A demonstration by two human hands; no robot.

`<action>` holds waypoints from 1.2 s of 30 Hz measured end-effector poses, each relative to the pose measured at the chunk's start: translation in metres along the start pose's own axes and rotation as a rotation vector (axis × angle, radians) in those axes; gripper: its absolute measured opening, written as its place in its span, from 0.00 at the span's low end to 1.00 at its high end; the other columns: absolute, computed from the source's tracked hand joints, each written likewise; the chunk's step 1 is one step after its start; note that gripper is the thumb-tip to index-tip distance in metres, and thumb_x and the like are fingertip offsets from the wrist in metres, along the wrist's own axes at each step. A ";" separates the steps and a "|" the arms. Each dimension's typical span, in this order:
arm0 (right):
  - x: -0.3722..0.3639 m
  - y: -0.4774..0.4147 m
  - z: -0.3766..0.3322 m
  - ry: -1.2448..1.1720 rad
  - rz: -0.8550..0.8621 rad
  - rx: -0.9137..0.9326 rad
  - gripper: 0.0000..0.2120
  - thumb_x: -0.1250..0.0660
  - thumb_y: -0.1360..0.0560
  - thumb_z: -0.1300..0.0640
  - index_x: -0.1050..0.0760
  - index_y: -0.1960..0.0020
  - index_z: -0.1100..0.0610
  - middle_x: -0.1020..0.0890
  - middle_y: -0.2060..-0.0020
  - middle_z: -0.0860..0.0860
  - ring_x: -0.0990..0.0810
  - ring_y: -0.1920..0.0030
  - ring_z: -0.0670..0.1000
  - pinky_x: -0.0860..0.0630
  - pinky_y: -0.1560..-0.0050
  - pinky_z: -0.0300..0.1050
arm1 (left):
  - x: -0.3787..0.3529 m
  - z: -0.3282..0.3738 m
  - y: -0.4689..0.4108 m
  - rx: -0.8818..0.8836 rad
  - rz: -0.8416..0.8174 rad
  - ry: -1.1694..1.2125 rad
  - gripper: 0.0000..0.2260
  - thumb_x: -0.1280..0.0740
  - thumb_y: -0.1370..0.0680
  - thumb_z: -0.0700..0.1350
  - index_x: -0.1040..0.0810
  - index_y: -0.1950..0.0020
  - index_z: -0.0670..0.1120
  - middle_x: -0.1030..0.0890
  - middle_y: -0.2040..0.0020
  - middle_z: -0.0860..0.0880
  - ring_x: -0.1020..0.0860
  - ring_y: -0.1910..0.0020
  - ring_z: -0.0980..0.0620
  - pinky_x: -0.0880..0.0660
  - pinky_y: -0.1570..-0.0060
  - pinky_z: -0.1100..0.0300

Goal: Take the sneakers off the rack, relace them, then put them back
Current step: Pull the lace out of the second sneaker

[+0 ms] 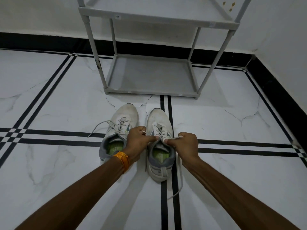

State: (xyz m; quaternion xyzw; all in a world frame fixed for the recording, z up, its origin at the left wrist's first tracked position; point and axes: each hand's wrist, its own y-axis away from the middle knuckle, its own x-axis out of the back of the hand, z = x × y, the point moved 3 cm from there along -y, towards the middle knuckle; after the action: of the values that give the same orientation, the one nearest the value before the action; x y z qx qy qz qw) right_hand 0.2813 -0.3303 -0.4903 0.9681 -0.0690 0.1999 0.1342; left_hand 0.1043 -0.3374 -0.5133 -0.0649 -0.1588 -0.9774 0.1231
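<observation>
Two white sneakers with grey collars and green insoles stand side by side on the floor, toes pointing at the rack. My left hand [138, 143] and my right hand [184, 143] meet over the tongue of the right sneaker [159, 117], each pinching one end of its lace. One lace end trails down the floor beside that shoe's heel. The left sneaker [123, 117] is laced, and a loose lace end [98, 128] lies out to its left. The grey shoe rack [149, 77] stands just beyond the toes with nothing on its shelves.
The floor is white marble tile with black stripe lines. A white wall with a black skirting [41, 42] runs behind the rack and turns a corner along the right side. An orange thread band circles my left wrist.
</observation>
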 end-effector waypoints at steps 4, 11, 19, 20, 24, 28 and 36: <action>0.001 -0.006 0.003 -0.028 -0.028 -0.026 0.29 0.17 0.41 0.58 0.39 0.77 0.53 0.35 0.84 0.43 0.35 0.76 0.47 0.32 0.72 0.44 | 0.003 0.003 0.002 -0.081 0.057 -0.091 0.25 0.18 0.39 0.45 0.38 0.71 0.50 0.34 0.73 0.48 0.32 0.71 0.51 0.21 0.70 0.43; 0.002 -0.008 0.000 -0.134 -0.260 -0.183 0.21 0.20 0.35 0.60 0.33 0.74 0.54 0.24 0.77 0.49 0.24 0.72 0.49 0.23 0.65 0.44 | 0.004 0.016 0.005 -0.269 0.038 -0.339 0.23 0.23 0.33 0.47 0.38 0.72 0.48 0.34 0.75 0.49 0.36 0.74 0.52 0.35 0.71 0.58; -0.009 0.002 -0.007 0.115 -0.073 -0.075 0.19 0.20 0.44 0.68 0.30 0.76 0.56 0.25 0.76 0.51 0.28 0.74 0.48 0.32 0.74 0.39 | 0.005 0.006 0.005 -0.184 0.050 -0.255 0.23 0.18 0.41 0.45 0.34 0.73 0.47 0.32 0.74 0.47 0.34 0.72 0.51 0.35 0.73 0.59; -0.009 0.003 -0.007 0.128 -0.067 -0.069 0.19 0.20 0.43 0.68 0.30 0.76 0.56 0.25 0.76 0.51 0.28 0.74 0.48 0.32 0.75 0.39 | 0.006 0.006 0.006 -0.184 0.059 -0.268 0.24 0.17 0.41 0.46 0.35 0.73 0.47 0.32 0.74 0.48 0.35 0.73 0.52 0.35 0.73 0.59; -0.009 0.002 -0.007 0.148 -0.042 -0.042 0.20 0.20 0.43 0.67 0.31 0.76 0.56 0.27 0.77 0.50 0.30 0.74 0.48 0.34 0.76 0.37 | 0.010 0.015 0.011 -0.240 0.102 -0.356 0.26 0.18 0.41 0.49 0.37 0.74 0.48 0.35 0.76 0.52 0.38 0.76 0.55 0.40 0.77 0.68; 0.005 -0.003 -0.015 0.144 -0.127 -0.029 0.22 0.20 0.39 0.62 0.34 0.76 0.55 0.28 0.77 0.49 0.29 0.74 0.47 0.28 0.72 0.44 | 0.022 0.033 0.011 -0.332 0.078 -0.425 0.25 0.21 0.35 0.51 0.38 0.74 0.49 0.35 0.77 0.53 0.31 0.76 0.53 0.37 0.74 0.65; 0.049 -0.020 -0.117 0.669 -0.375 0.190 0.19 0.27 0.29 0.46 0.28 0.70 0.56 0.28 0.73 0.50 0.31 0.71 0.47 0.36 0.67 0.42 | 0.047 0.114 0.011 -0.550 -0.132 -0.437 0.21 0.28 0.26 0.51 0.36 0.72 0.48 0.33 0.75 0.50 0.28 0.73 0.54 0.30 0.67 0.57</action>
State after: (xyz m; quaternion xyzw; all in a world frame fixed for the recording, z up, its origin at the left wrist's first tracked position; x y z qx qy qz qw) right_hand 0.2868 -0.2817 -0.3717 0.8535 0.1752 0.4819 0.0932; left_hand 0.0725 -0.3206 -0.3947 -0.2928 0.0836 -0.9525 0.0009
